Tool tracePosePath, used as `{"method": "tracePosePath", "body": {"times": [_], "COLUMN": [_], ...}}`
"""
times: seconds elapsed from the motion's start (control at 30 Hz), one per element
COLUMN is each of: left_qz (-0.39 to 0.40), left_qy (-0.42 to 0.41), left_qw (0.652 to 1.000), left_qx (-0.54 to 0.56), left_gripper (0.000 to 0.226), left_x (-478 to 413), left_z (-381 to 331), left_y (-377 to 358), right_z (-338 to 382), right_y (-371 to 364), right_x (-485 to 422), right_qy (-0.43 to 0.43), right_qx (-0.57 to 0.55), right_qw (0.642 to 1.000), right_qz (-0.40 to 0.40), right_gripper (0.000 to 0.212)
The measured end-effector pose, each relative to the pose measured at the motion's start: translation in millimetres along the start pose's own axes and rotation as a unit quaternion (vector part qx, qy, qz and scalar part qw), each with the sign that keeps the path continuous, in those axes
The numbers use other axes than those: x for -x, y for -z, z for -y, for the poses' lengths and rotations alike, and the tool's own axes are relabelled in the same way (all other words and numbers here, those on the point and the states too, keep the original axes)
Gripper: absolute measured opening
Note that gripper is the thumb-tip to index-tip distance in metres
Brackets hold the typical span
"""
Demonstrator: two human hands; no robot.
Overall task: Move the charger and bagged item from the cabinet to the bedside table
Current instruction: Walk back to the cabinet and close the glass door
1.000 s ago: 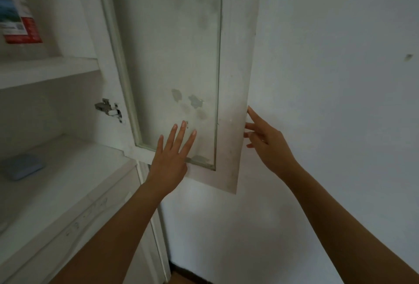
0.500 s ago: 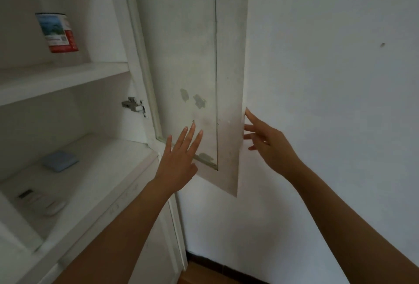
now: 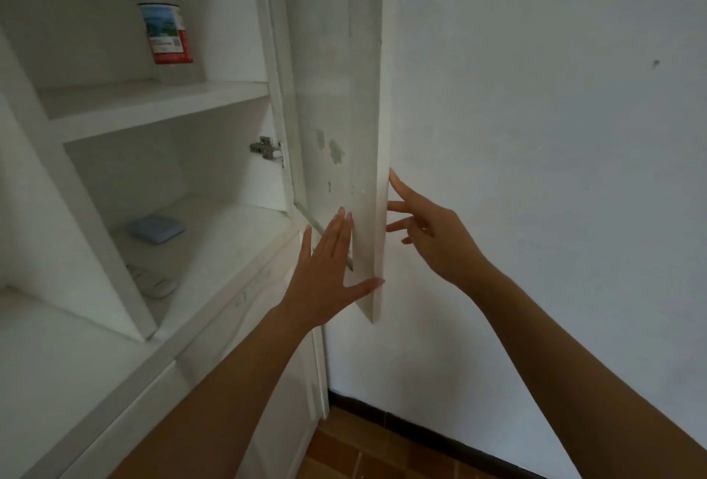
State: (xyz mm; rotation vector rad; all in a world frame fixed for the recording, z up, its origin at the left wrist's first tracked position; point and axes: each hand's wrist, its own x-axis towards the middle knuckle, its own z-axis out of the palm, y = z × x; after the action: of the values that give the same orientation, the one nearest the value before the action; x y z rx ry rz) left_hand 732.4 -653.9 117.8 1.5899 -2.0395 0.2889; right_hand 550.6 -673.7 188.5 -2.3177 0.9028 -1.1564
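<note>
The white cabinet door (image 3: 365,103) stands wide open, swung out toward the wall. My left hand (image 3: 329,268) lies flat with fingers spread on the door's inner face near its lower corner. My right hand (image 3: 428,233) is open on the far side, fingertips at the door's edge. On the lower shelf (image 3: 229,233) lie a blue flat item (image 3: 155,229) and, nearer the front, a white charger-like thing (image 3: 155,283). Both hands hold nothing.
A plastic bottle with a red and blue label (image 3: 166,29) stands on the upper shelf (image 3: 153,103). A metal hinge (image 3: 266,149) sits at the door's inner side. The white wall (image 3: 535,134) is close on the right; brown floor tiles (image 3: 363,452) lie below.
The door has swung further open toward the wall, with both hands following it. The view has turned left, showing more of the shelves and the white thing at the front.
</note>
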Motion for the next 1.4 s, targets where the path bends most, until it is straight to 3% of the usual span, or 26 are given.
{"method": "tracePosePath", "body": {"times": [0.3, 0.57, 0.87, 1.03, 1.23, 1.4], "left_qz": [-0.053, -0.094, -0.117, -0.138, -0.125, -0.080], "left_qy": [0.052, 0.100, 0.168, 0.242, 0.340, 0.353], "left_qw": [0.996, 0.988, 0.964, 0.945, 0.918, 0.916], "left_qx": [-0.043, -0.070, -0.171, -0.172, -0.165, -0.171], "left_gripper": [0.094, 0.086, 0.091, 0.101, 0.110, 0.106], "left_x": [42, 79, 106, 119, 130, 130], "left_z": [14, 51, 91, 104, 126, 140], "left_y": [28, 58, 72, 80, 91, 99], "right_z": [21, 29, 38, 44, 52, 54], "right_y": [-42, -91, -137, -161, -188, -211], "right_x": [-9, -32, -57, -78, -93, -100], "right_qy": [0.063, 0.077, 0.120, 0.162, 0.204, 0.223], "right_qx": [0.049, 0.009, -0.030, 0.043, 0.073, 0.063], "right_qw": [0.996, 0.995, 0.985, 0.975, 0.964, 0.959], "right_qz": [0.029, 0.068, 0.122, 0.146, 0.156, 0.163], "right_gripper": [0.066, 0.064, 0.063, 0.072, 0.080, 0.083]}}
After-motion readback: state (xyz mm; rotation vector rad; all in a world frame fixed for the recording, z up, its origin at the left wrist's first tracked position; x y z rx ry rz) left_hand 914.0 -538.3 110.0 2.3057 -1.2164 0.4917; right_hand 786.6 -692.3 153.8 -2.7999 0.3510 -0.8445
